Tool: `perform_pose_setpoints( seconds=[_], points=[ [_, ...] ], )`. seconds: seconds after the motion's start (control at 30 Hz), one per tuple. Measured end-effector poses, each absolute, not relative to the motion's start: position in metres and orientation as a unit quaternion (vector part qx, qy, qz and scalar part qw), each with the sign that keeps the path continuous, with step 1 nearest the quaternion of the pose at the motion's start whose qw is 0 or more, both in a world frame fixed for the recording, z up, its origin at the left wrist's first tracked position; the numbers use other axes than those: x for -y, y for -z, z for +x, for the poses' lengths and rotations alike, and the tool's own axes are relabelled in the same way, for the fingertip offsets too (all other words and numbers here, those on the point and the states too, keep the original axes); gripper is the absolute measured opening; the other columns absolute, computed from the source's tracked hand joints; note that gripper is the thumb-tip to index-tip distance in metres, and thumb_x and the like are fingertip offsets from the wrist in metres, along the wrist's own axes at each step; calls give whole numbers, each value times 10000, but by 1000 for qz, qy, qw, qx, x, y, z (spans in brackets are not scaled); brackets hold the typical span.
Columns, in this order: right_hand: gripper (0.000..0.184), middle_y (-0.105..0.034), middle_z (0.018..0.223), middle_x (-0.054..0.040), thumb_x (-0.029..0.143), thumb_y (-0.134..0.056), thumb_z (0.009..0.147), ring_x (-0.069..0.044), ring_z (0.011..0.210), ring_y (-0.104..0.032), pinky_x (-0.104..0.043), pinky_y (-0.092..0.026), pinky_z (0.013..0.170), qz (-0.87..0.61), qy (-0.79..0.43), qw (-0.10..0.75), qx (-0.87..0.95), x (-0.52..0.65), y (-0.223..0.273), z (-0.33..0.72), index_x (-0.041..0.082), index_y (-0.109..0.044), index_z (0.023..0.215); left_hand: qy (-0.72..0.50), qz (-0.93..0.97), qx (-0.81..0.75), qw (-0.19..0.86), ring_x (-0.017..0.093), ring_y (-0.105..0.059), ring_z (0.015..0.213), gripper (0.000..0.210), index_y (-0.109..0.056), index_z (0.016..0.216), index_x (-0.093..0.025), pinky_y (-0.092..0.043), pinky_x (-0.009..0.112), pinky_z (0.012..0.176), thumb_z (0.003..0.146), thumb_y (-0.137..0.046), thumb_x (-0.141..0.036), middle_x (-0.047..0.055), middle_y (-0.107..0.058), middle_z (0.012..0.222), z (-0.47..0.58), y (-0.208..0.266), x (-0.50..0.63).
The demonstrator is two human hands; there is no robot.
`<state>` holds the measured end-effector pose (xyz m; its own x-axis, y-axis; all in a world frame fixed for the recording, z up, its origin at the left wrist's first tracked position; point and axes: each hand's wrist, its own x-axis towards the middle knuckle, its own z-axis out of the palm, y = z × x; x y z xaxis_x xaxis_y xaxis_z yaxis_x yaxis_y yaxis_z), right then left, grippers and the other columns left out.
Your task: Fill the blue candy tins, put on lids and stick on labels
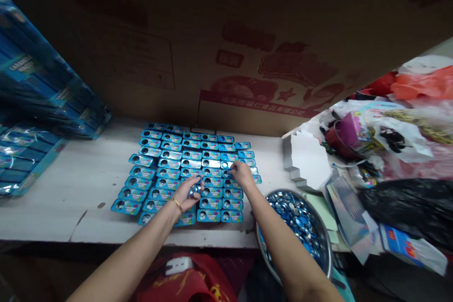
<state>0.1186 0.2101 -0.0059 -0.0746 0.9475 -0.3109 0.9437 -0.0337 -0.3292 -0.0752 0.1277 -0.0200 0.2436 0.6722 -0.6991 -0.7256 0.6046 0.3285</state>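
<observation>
Head view: blue printed tins (208, 216) lie flat in close columns on the white tabletop (88, 177), most showing a round dark opening near one end; a few, toward the right columns, show a plain blue round there instead. Their faces are up and their printing runs much the same way, probably so that each round spot is easy to reach.

The right hand (241, 173) bends down over a right-hand column, its fingertips drawn together at a tin beside a small blue round; I cannot tell whether they pinch it or only press. The left hand (187, 191) is cupped above the middle columns, its fingers curled around several blue-and-silver metal discs (194, 190), seemingly as a supply near the other hand.

Under the right forearm, at the table's edge, a metal basin (330, 264) holds many similar loose discs (299, 219), presumably placed within easy reach. Beyond the tins stands a large printed cardboard box (255, 99); white cartons (308, 158) sit to the right, and wrapped blue packs (38, 75) to the left.
</observation>
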Motion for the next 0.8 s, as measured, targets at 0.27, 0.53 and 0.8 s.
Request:
perform_pose_setpoints(
  seconds=[0.27, 0.53, 0.8],
  points=[
    [415, -620, 918, -124, 244, -708, 536, -229, 842, -582, -263, -421, 629, -687, -218, -157, 675, -238, 25, 101, 156, -586, 922, -424, 25, -495, 758, 82, -533, 510, 274, -447, 761, -184, -237, 99, 300, 610, -674, -208, -6, -535, 618, -75, 13, -122],
    [404, -628, 905, -121, 204, -731, 511, -229, 877, -580, -261, -420, 692, -691, -228, -146, 671, -244, 4, 92, 149, -608, 893, -396, 97, -560, 721, 68, -519, 482, 285, -499, 747, -169, -230, 109, 305, 556, -703, -225, -29, -513, 602, -68, -5, -116],
    [286, -633, 803, -22, 397, -515, 739, -135, 709, -581, -232, -440, 635, -555, -449, 128, 689, -163, -8, 77, 185, -609, 906, -401, 94, -578, 705, 65, -499, 454, 241, -530, 754, -147, -206, 110, 288, 579, -688, -197, -15, -528, 602, -64, -2, -109]
  ],
)
